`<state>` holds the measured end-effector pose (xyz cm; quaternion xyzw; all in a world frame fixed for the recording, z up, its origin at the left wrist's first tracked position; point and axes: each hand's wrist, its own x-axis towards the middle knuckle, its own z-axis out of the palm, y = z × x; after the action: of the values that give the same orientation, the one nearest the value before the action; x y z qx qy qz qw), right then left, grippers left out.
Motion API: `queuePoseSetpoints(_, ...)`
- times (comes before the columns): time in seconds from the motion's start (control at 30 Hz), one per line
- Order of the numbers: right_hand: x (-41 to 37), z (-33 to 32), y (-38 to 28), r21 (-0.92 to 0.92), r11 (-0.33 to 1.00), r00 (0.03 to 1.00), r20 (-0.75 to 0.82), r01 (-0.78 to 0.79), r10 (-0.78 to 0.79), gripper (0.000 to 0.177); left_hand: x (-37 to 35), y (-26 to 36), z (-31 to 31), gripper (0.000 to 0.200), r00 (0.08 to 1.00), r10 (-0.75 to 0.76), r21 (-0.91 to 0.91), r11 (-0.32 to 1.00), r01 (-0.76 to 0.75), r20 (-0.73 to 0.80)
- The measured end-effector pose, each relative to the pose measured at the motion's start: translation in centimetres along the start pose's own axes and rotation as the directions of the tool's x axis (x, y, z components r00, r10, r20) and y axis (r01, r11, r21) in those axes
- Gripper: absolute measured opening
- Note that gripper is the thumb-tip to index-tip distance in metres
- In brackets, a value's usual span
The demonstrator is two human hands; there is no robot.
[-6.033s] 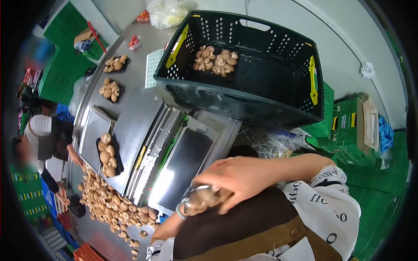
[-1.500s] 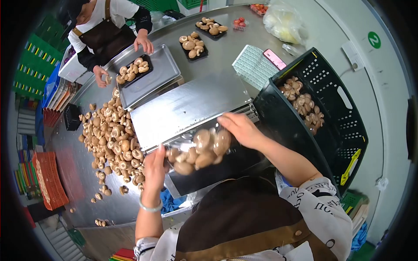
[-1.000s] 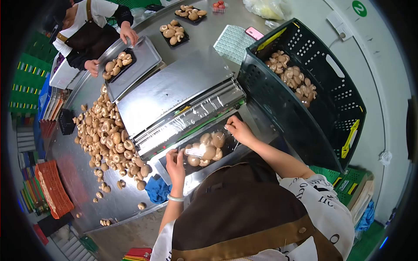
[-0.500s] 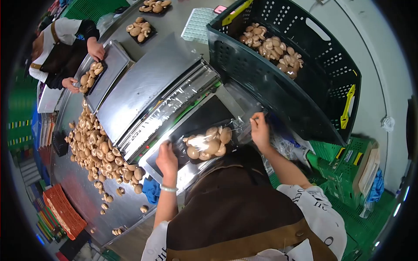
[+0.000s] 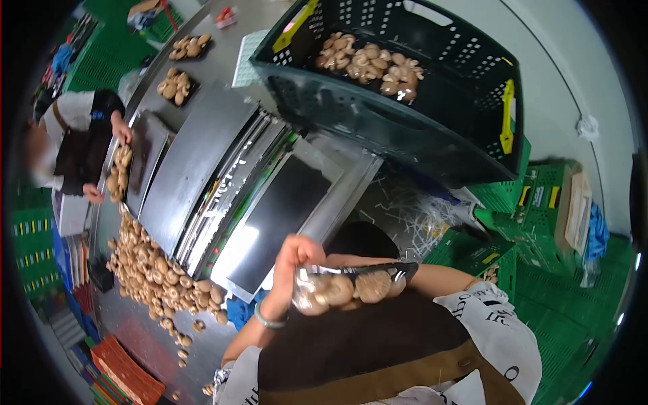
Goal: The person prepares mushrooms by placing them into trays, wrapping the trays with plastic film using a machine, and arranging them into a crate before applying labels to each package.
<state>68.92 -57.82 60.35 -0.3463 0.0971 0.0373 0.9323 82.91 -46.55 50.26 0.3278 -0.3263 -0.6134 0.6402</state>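
My left hand (image 5: 297, 258), closed, is at the left end of a film-wrapped tray of mushrooms (image 5: 372, 287), gripping it. The dark tray is tilted up in front of my apron, its brown mushrooms shining through clear film. My right forearm (image 5: 442, 275) reaches in behind the tray. The fingers of my right hand are hidden there. Beyond my hands stands the wrapping machine (image 5: 283, 209), its dark plate bare.
A large dark crate (image 5: 378, 125) with wrapped mushroom trays stands at the upper right. Loose mushrooms (image 5: 152, 273) are heaped on the metal table (image 5: 135, 337) at left. A co-worker's hands (image 5: 121, 129) touch another mushroom tray (image 5: 119, 174). Green crates (image 5: 540, 202) stand at right.
The wrapped mushroom tray has come off the machine's plate towards my body and tilted up. Both hands have drawn in with it, and my right hand has gone behind it.
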Motion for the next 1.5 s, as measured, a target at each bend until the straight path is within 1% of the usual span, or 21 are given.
queuePoseSetpoints(0.03, 0.0, 0.6, -1.5, -0.107, 0.994, 1.0, 0.002, -0.006, 0.006, 0.022, 0.4, 2.2, 2.2, 0.04, 0.993, 0.056, -0.017, 0.998, -0.055, 0.1)
queuePoseSetpoints(0.1, -1.5, -2.1, -2.8, -0.517, 0.849, 0.994, -0.074, -0.106, 0.079, 0.023, 1.2, 6.3, 5.1, 0.07, 0.9, -0.315, -0.241, 0.888, 0.391, 0.3)
queuePoseSetpoints(0.17, -2.9, -5.8, -5.3, -0.82, 0.324, 0.867, -0.366, -0.472, 0.337, 0.033, 2.9, 6.4, 5.8, 0.084, 0.807, -0.388, -0.275, 0.798, 0.536, 0.446)
queuePoseSetpoints(0.23, -5.2, -3.4, -8.9, -0.761, 0.588, 0.913, -0.398, -0.273, -0.091, 0.04, 4.1, 6.8, 5.6, 0.083, 0.769, -0.485, 0.085, 0.863, 0.498, 0.416)
queuePoseSetpoints(0.27, -4.9, -2.2, -8.8, -0.962, 0.265, 0.943, -0.035, 0.057, -0.332, 0.049, 4.3, 6.4, 5.3, 0.082, 0.744, -0.548, 0.249, 0.836, 0.488, 0.382)
queuePoseSetpoints(0.37, -2.9, 0.4, -7.1, -0.995, 0.088, 0.988, 0.023, 0.037, -0.155, 0.063, 4.6, 4.0, 3.9, 0.074, 0.828, -0.525, 0.273, 0.84, 0.468, 0.195)
queuePoseSetpoints(0.43, -3.3, -2.1, -10.9, -0.912, 0.385, 0.987, -0.16, -0.144, -0.011, 0.064, 5.9, 3.5, 3.3, 0.061, 0.849, -0.527, 0.314, 0.811, 0.493, 0.028)
queuePoseSetpoints(0.5, -6.1, -5.3, -15.7, -0.969, 0.209, 0.885, -0.207, -0.128, -0.417, 0.054, 7.3, 2.7, 2.4, 0.04, 0.853, -0.511, 0.385, 0.771, 0.508, -0.102)
queuePoseSetpoints(0.53, -7.8, -8.5, -17.8, -0.946, 0.323, 0.756, -0.223, -0.016, -0.615, 0.051, 8.5, 2.7, 2.4, 0.03, 0.896, -0.427, 0.399, 0.805, 0.439, -0.124)
queuePoseSetpoints(0.57, -9.4, -8.6, -19.9, -0.701, 0.706, 0.493, -0.58, 0.105, -0.649, 0.048, 9.3, 3.1, 2.8, 0.023, 0.908, -0.378, 0.097, 0.912, 0.399, -0.183)
queuePoseSetpoints(0.67, -13.5, -19.1, -25.2, -0.699, 0.695, 0.191, -0.669, 0.17, -0.719, 0.041, 10.9, 3.4, 1.2, 0.013, 0.87, -0.316, 0.036, 0.934, 0.355, -0.378)
queuePoseSetpoints(0.83, -18.1, -39.0, -21.9, -0.493, 0.839, -0.164, -0.83, -0.232, -0.533, 0.069, 13.6, 4.4, 0.4, 0.011, 0.862, -0.318, 0.041, 0.931, 0.362, -0.395)
queuePoseSetpoints(1.0, -17.8, -48.8, -17.8, -0.41, 0.911, -0.198, -0.89, -0.054, -0.412, 0.059, 13.7, 5.4, -1.4, 0.01, 0.802, -0.282, 0.058, 0.929, 0.365, -0.527)
queuePoseSetpoints(1.07, -16.5, -48.5, -17.0, -0.431, 0.901, -0.024, -0.902, 0.05, -0.431, 0.055, 13.1, 5.4, -2.7, 0.009, 0.783, -0.25, 0.081, 0.931, 0.357, -0.57)
queuePoseSetpoints(1.1, -17.0, -53.3, -15.7, -0.573, 0.768, -0.051, -0.791, -0.286, -0.609, 0.056, 12.9, 5.8, -3.1, 0.009, 0.761, -0.233, 0.093, 0.929, 0.358, -0.606)
queuePoseSetpoints(1.13, -16.9, -53.9, -16.9, -0.243, 0.75, -0.139, -0.903, -0.615, -0.406, 0.06, 12.7, 6.3, -3.7, 0.008, 0.746, -0.225, 0.092, 0.929, 0.358, -0.627)
queuePoseSetpoints(1.17, -17.2, -53.8, -16.4, -0.402, 0.584, 0.004, -0.826, -0.705, -0.564, 0.063, 12.3, 6.7, -4.6, 0.009, 0.731, -0.213, 0.113, 0.922, 0.369, -0.648)
queuePoseSetpoints(1.27, -18.3, -54.7, -16.9, -0.196, 0.616, -0.19, -0.843, -0.763, -0.503, 0.077, 10.1, 9.4, -9.2, 0.015, 0.658, -0.006, 0.268, 0.91, 0.315, -0.753)
queuePoseSetpoints(1.33, -19.3, -55.7, -17.5, -0.089, 0.587, -0.304, -0.788, -0.805, -0.535, 0.087, 8.6, 12.3, -13.9, 0.021, 0.548, 0.541, 0.77, 0.453, 0.449, -0.638)
queuePoseSetpoints(1.4, -16.7, -49.4, -21.5, -0.171, 0.637, -0.344, -0.722, -0.752, -0.6, 0.079, 7.2, 15.4, -18.7, 0.028, 0.373, 0.813, 0.813, 0.198, 0.547, -0.448)
queuePoseSetpoints(1.5, -14.4, -46.9, -26.4, -0.664, 0.397, -0.053, -0.474, -0.634, -0.879, 0.051, 4.1, 18.4, -25.5, 0.041, 0.306, 0.877, 0.644, 0.004, 0.765, -0.369)
